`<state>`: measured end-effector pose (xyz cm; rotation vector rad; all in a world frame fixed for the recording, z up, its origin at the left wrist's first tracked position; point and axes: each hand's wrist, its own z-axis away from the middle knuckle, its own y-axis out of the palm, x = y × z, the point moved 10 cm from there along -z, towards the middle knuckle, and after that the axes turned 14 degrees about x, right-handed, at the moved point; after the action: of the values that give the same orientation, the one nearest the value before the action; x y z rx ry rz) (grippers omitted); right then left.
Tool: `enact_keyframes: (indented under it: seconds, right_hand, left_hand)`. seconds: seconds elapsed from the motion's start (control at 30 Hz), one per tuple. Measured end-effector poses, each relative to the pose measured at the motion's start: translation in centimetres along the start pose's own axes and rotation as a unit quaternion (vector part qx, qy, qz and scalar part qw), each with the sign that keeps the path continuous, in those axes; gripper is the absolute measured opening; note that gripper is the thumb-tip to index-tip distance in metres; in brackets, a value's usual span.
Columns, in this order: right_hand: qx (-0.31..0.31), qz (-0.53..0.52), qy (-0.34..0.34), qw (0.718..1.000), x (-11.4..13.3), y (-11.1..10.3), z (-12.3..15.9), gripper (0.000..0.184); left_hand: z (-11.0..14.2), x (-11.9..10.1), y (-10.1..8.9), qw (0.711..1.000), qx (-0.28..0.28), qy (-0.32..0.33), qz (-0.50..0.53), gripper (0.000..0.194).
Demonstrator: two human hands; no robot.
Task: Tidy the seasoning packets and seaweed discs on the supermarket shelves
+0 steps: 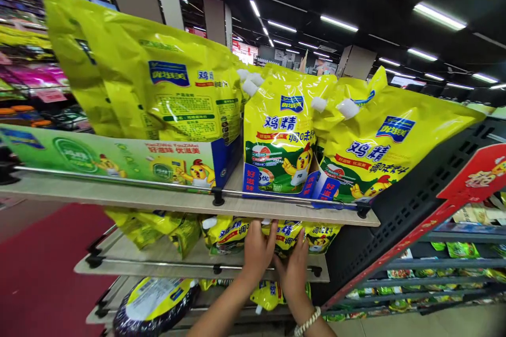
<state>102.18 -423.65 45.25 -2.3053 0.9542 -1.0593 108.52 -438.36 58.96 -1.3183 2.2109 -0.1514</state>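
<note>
- Flanking a yellow pouch [285, 238] on the middle shelf [158, 268]: left hand [256, 250] on its left, right hand [293, 271] on its right!
- Fingers [302, 246] partly spread, close against the pouch front; whether they're gripping, I cannot tell.
- Above, the upper shelf [261, 208] carries white-capped pouches [279, 129], a green carton [130, 160] standing left.
- And down near, a beaded bracelet [307, 322] circles the right wrist.

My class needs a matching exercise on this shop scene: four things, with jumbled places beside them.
Things
1. Cream beaded bracelet
2. Long green printed cardboard tray
3. Round dark package with yellow label
4. Yellow plastic pouch between left hand and right hand

Places
A. Lower left of the picture
B. Shelf just below the top one
C. Around the right wrist
D. Left part of the top wooden shelf

Pairs: 1-C; 2-D; 3-A; 4-B
</note>
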Motion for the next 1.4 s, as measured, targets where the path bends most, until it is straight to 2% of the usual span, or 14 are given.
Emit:
enact_keyframes:
  seconds: [0.03, 0.1, 0.17, 0.3, 0.4, 0.47, 0.57, 0.7, 0.8, 0.9, 1.03, 1.17, 1.27, 1.4]
  right_hand:
    - [0.001, -0.001, 0.008, 1.0, -0.1, 0.1, -0.1, 0.104]
    - [-0.003, -0.011, 0.022, 1.0, -0.4, 0.2, -0.1, 0.108]
    - [-0.006, -0.02, 0.032, 0.999, -0.7, 0.1, -0.1, 0.112]
    - [-0.003, -0.014, 0.024, 1.0, -0.1, -0.9, -0.1, 0.103]
    - [-0.036, 0.023, 0.027, 0.999, 1.4, -2.4, 0.3, 0.087]
    - [-0.071, 0.044, 0.03, 0.996, 2.7, -3.2, 1.0, 0.077]
    - [-0.124, 0.079, 0.011, 0.989, 5.3, -3.4, 2.2, 0.067]
    - [-0.098, 0.141, 0.001, 0.985, 8.1, -1.4, 2.5, 0.062]
    - [-0.058, 0.148, 0.036, 0.987, 8.7, -0.3, 1.7, 0.048]
    - [-0.045, 0.135, 0.039, 0.989, 9.3, -0.6, 1.2, 0.039]
    - [-0.034, 0.109, 0.03, 0.993, 9.1, -1.5, 2.3, 0.043]
    - [0.016, 0.08, 0.018, 0.997, 8.1, -1.0, 4.5, 0.058]
    - [0.008, 0.062, -0.004, 0.998, 8.4, -1.2, 5.6, 0.061]
    - [-0.02, 0.078, -0.109, 0.991, 12.7, -1.8, 4.9, 0.062]
  left_hand:
    - [1.0, -0.9, -1.7, 0.997, -0.051, 0.065, -0.013, 0.011]
    - [3.3, -1.2, -4.8, 0.977, -0.143, 0.151, -0.043, 0.033]
    - [4.0, 1.5, -6.8, 0.976, -0.181, 0.109, -0.06, 0.048]
    - [2.6, 8.6, -7.6, 0.992, -0.114, -0.046, -0.021, 0.064]
    - [1.8, 10.9, -7.3, 0.995, -0.035, -0.088, -0.025, 0.066]
    - [1.8, 11.4, -8.0, 0.995, 0.0, -0.088, -0.043, 0.058]
    - [2.3, 12.0, -10.5, 0.997, 0.018, -0.065, -0.026, 0.051]
    - [2.3, 13.2, -13.3, 0.999, 0.047, -0.02, 0.012, 0.047]
    - [1.7, 12.6, -12.7, 0.993, 0.1, 0.026, 0.051, 0.035]
    - [0.9, 9.2, -10.5, 0.977, 0.157, 0.125, 0.072, 0.023]
    - [-0.2, 5.6, -7.8, 0.957, 0.184, 0.22, 0.04, 0.029]
    - [-1.4, 6.7, -7.5, 0.975, 0.109, 0.185, -0.052, 0.022]
    - [-1.4, 7.5, -7.1, 0.976, 0.105, 0.151, -0.116, 0.02]
    - [-0.5, 6.9, -8.1, 0.976, 0.095, 0.142, -0.136, 0.038]
